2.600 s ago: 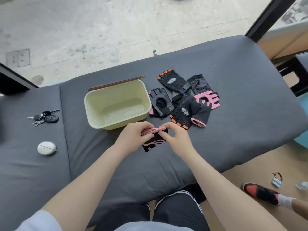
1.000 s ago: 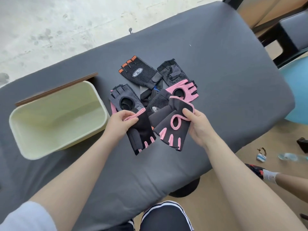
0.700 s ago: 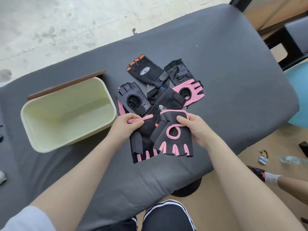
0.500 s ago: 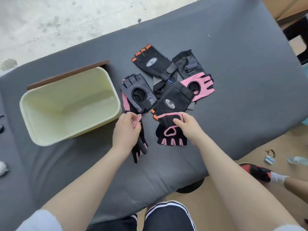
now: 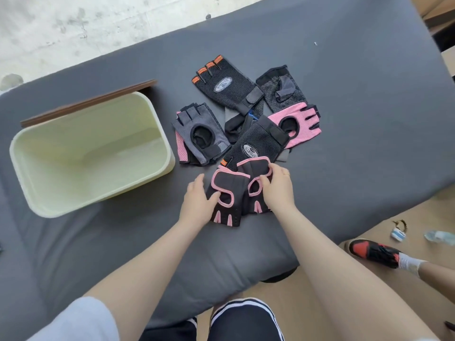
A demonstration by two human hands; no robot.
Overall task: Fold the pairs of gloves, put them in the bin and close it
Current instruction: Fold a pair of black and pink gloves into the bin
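A dark grey padded surface (image 5: 344, 119) fills the view above pale concrete floor (image 5: 73, 25). One cream bin (image 5: 32, 188) stands open at left, its brown lid (image 5: 86, 102) behind it. Two black-and-pink gloves (image 5: 227, 193) lie overlapping near the front edge. The left hand (image 5: 197, 205) rests spread on one; the right hand (image 5: 278, 190) pinches the other's cuff. Behind them lies a pile of about six other gloves (image 5: 246, 119).
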